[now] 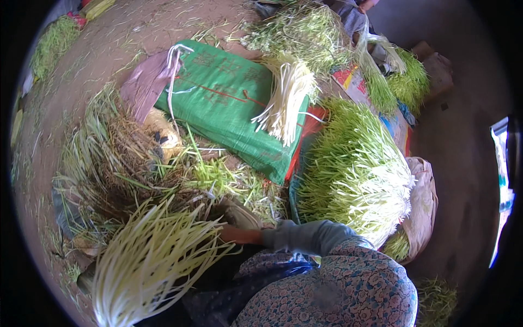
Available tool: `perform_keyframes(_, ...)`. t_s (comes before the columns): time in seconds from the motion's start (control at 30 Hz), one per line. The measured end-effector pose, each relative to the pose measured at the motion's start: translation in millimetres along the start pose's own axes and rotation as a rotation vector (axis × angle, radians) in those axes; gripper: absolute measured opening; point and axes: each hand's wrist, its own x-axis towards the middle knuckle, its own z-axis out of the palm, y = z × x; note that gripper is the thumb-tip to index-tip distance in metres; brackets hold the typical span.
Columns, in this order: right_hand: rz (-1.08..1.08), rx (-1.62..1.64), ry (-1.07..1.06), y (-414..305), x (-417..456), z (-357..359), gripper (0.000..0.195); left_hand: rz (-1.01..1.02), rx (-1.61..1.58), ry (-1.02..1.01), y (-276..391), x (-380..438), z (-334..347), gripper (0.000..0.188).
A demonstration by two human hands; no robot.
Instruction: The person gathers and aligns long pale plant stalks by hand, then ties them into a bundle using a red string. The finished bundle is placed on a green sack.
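A loose bunch of pale yellow, long-leaved chives (pixel 155 261) fans out at the lower left, its white stem ends at the bottom edge. My right forearm reaches left in a grey-blue sleeve (pixel 306 237). The wrist end of my right hand (pixel 229 234) shows beside the leaf tips; its fingers are hidden behind them, so their grip does not show. My left hand is out of view. Beyond the bunch lies a heap of uncleaned chives (pixel 118 163) with brown, dry leaves. Trimmed green scraps (pixel 216 173) cover the ground near a shoe (pixel 241 214).
A green woven sack (pixel 220 98) bearing writing carries a bundle of white-stemmed chives (pixel 286 98). To its right stands a large stack of green chives (pixel 355 171) beside a beige sack (pixel 421 204). Another person (pixel 351 16) at upper right handles chives (pixel 374 69) near a leafy pile (pixel 302 36).
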Motion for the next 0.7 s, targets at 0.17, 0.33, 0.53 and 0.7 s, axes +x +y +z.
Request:
perform_keyframes(0.17, 0.022, -0.253, -0.204, -22.4, -31.3, -28.4, 0.033, 0.148, -0.248, 0.003, 97.3, 95.2, 6.3, 0.046)
perform_keyframes(0.33, 0.143, -0.253, -0.433, -86.8, -49.7, -73.8, 0.022, 0.149, -0.298, -0.023, 142.1, 148.1, 11.9, 0.039)
perform_keyframes(0.53, -0.039, 0.125, 0.185, -111.3, -27.4, -105.6, 0.031, 0.037, -0.260, -0.065, 136.4, 177.5, 10.3, 0.031)
perform_keyframes(0.7, -0.046, 0.478, -0.151, -171.1, 25.9, -25.5, 0.023, -0.155, -0.188, -0.082, 76.6, 176.9, -21.7, 0.026)
